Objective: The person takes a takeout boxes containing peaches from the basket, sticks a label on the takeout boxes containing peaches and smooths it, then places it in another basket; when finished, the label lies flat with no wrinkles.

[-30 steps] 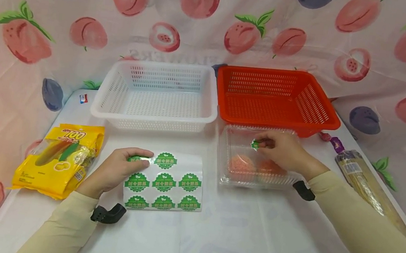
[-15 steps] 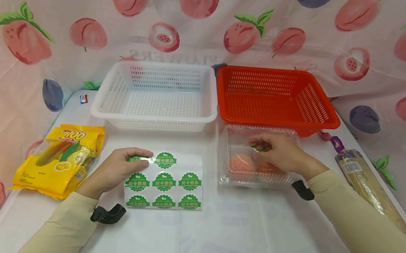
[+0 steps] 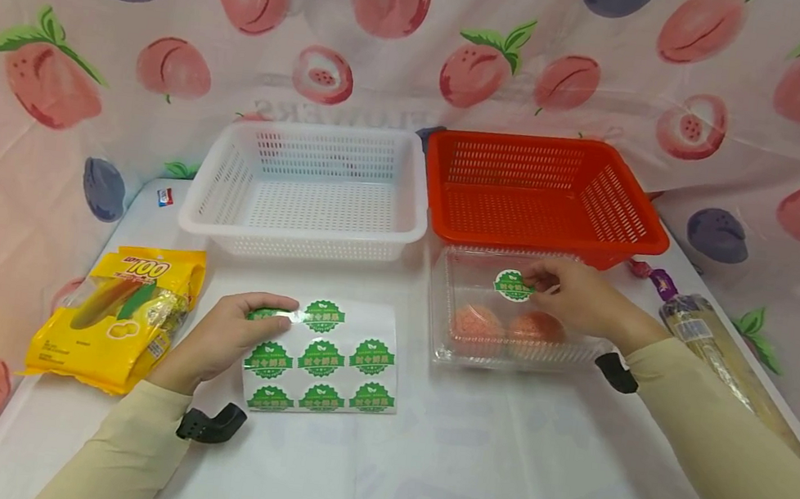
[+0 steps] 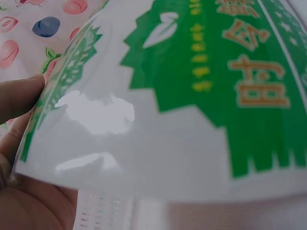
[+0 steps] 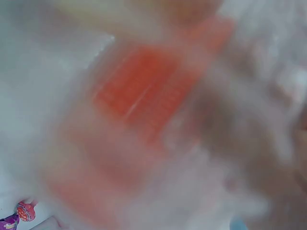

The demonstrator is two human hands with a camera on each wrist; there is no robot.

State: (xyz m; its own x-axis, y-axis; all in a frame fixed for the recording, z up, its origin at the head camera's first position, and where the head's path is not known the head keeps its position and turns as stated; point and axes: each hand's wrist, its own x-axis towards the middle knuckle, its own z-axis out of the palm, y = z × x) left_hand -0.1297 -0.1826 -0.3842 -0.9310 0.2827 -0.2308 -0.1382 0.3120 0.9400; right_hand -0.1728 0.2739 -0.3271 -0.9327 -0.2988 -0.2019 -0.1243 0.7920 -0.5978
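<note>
My left hand [image 3: 234, 338] pinches the upper left corner of a white sheet of round green stickers [image 3: 322, 358], thumb on top; the left wrist view shows the sheet [image 4: 144, 158] close up, bent and shiny. On the lid of a clear plastic clamshell box [image 3: 455, 289] lies one round green sticker [image 3: 513, 285], fully visible and looking flat. The fingertips of my right hand [image 3: 576, 297] are at its right edge, fingers loosely bent over the lid. Inside the box sit two round orange-pink fruits [image 3: 478, 325]. The right wrist view is mostly blurred.
Behind the box stands a red basket [image 3: 548, 246], with a white basket [image 3: 302, 230] on its left. A yellow candy bag [image 3: 102, 331] lies at far left, near a small wrapped sweet [image 3: 165, 196]. A lollipop [image 3: 652, 276] and a long clear packet [image 3: 708, 342] lie at right.
The right hand, earlier over the sticker and largely covering it, has shifted right; the sticker now shows whole on the lid. The left hand and sheet stay in place.
</note>
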